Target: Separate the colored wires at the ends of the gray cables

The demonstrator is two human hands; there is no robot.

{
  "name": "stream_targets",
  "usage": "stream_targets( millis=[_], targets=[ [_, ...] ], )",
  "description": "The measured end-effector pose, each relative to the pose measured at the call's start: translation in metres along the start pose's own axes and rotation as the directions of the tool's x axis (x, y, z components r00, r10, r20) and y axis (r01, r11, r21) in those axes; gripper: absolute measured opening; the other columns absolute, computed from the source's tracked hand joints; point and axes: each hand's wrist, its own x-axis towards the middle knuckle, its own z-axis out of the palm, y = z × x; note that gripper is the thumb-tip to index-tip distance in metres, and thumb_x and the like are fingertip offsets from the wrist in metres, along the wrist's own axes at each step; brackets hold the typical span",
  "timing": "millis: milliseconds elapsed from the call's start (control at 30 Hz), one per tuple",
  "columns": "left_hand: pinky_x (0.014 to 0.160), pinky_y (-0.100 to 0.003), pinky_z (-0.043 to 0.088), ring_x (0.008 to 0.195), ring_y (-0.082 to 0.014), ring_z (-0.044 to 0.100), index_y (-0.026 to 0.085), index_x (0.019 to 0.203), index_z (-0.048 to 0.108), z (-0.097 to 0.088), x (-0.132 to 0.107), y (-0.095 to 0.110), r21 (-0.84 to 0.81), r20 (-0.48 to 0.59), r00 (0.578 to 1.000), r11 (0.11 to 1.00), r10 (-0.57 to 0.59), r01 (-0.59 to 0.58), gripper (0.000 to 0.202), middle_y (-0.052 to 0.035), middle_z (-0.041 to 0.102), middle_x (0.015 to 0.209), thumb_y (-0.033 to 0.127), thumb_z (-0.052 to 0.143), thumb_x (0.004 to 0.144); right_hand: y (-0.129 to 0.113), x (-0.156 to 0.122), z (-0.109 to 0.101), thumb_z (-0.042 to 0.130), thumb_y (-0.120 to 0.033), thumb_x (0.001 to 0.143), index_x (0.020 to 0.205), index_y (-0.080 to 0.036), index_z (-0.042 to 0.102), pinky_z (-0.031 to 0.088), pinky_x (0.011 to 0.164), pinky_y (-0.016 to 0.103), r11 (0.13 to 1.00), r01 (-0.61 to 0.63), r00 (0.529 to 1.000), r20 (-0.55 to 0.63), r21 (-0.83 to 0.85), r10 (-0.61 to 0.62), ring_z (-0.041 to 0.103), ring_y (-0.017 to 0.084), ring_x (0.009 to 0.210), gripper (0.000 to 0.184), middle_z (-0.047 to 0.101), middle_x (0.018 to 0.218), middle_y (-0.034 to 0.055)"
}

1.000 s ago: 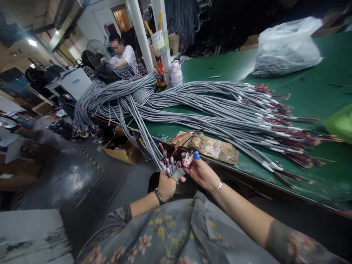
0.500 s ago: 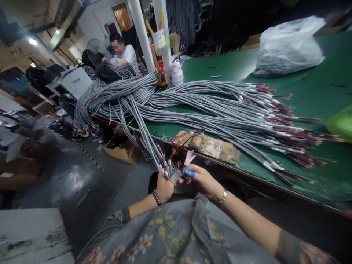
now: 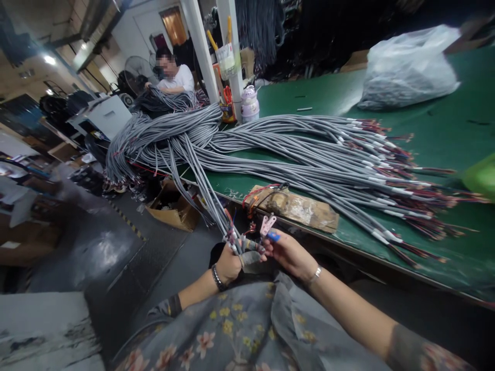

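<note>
My left hand (image 3: 229, 264) is closed around several grey cables (image 3: 211, 198) near their stripped ends, low in front of my lap. A grey wrap (image 3: 251, 259) shows at its thumb side. My right hand (image 3: 291, 253) is beside it, with blue tape (image 3: 274, 236) on one finger. Its fingertips are pinched at the thin coloured wires (image 3: 253, 245) coming out of a cable end; the exact grip is partly hidden. Just above these fingers is a pink clip (image 3: 267, 225); I cannot tell whether it touches them.
On the green table (image 3: 328, 93) lies a large spread of grey cables (image 3: 294, 149) with bare ends. A worn wooden block (image 3: 297, 208) sits at the edge. Farther off are a white plastic bag (image 3: 410, 69), a lilac bottle (image 3: 250, 104), a cardboard box (image 3: 174, 208) and a seated person (image 3: 181, 80).
The coloured wires, fanned out before, are now drawn together towards my right fingertips. My right hand has turned slightly; my left hand keeps its hold on the cables.
</note>
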Motion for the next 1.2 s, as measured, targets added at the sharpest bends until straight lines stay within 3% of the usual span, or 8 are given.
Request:
stream_targets(
  millis=[133, 333, 533, 767, 1067, 1200],
  targets=[
    [0.061, -0.028, 0.049, 0.058, -0.0167, 0.063, 0.013, 0.072, 0.073, 0.001, 0.002, 0.0, -0.069, -0.014, 0.997, 0.995, 0.077, -0.077, 0.034, -0.0059, 0.07, 0.062, 0.045, 0.081, 0.059, -0.011, 0.006, -0.002, 0.064, -0.055, 0.077, 0.074, -0.02, 0.065, 0.046, 0.056, 0.025, 0.999, -0.007, 1.0, -0.027, 0.034, 0.008, 0.052, 0.011, 0.057, 0.035, 0.06, 0.066, 0.0004],
    [0.046, -0.022, 0.034, 0.049, -0.0127, 0.056, 0.014, 0.064, 0.07, 0.003, 0.016, 0.003, -0.095, -0.035, 0.989, 0.985, 0.141, -0.144, 0.032, -0.0039, 0.066, 0.055, 0.043, 0.081, 0.057, -0.015, 0.014, 0.005, 0.065, -0.057, 0.076, 0.082, -0.019, 0.067, 0.046, 0.056, 0.029, 0.994, 0.095, 0.995, -0.002, -0.058, -0.095, 0.051, 0.013, 0.055, 0.038, 0.058, 0.063, -0.0004],
    [0.043, -0.022, 0.03, 0.046, -0.0107, 0.053, 0.013, 0.061, 0.068, 0.001, 0.023, 0.0, -0.137, -0.008, 0.994, 0.985, 0.108, -0.108, 0.034, -0.0032, 0.063, 0.05, 0.043, 0.082, 0.053, -0.009, 0.02, 0.002, 0.067, -0.055, 0.074, 0.086, -0.019, 0.068, 0.046, 0.059, 0.031, 0.996, 0.086, 0.996, -0.036, 0.029, -0.085, 0.054, 0.014, 0.059, 0.037, 0.06, 0.065, -0.0002],
    [0.049, -0.024, 0.037, 0.049, -0.0131, 0.056, 0.014, 0.063, 0.069, -0.002, 0.021, -0.003, -0.094, 0.013, 0.998, 0.994, 0.063, -0.062, 0.033, -0.0048, 0.066, 0.055, 0.044, 0.081, 0.055, -0.013, 0.02, 0.011, 0.079, -0.052, 0.06, 0.077, -0.019, 0.07, 0.041, 0.052, 0.025, 0.995, 0.092, 0.982, -0.169, 0.045, -0.083, 0.049, 0.011, 0.054, 0.038, 0.059, 0.062, -0.0018],
    [0.046, -0.024, 0.032, 0.044, -0.0103, 0.049, 0.015, 0.061, 0.069, -0.001, 0.018, -0.003, -0.066, -0.045, 0.997, 0.995, 0.068, -0.071, 0.034, -0.0045, 0.065, 0.053, 0.046, 0.081, 0.053, -0.011, 0.017, 0.009, 0.07, -0.058, 0.069, 0.078, -0.021, 0.066, 0.045, 0.055, 0.029, 0.997, 0.034, 0.995, -0.098, 0.068, -0.027, 0.055, 0.014, 0.06, 0.039, 0.062, 0.067, 0.0002],
    [0.048, -0.024, 0.034, 0.047, -0.0117, 0.051, 0.014, 0.063, 0.07, -0.005, 0.013, -0.004, -0.07, -0.017, 0.999, 0.996, 0.048, -0.049, 0.036, -0.0058, 0.066, 0.055, 0.047, 0.08, 0.054, -0.011, 0.013, 0.003, 0.07, -0.058, 0.07, 0.07, -0.022, 0.064, 0.047, 0.059, 0.027, 0.995, -0.012, 0.991, -0.133, 0.1, 0.025, 0.058, 0.014, 0.063, 0.036, 0.065, 0.071, 0.001]
  ],
)
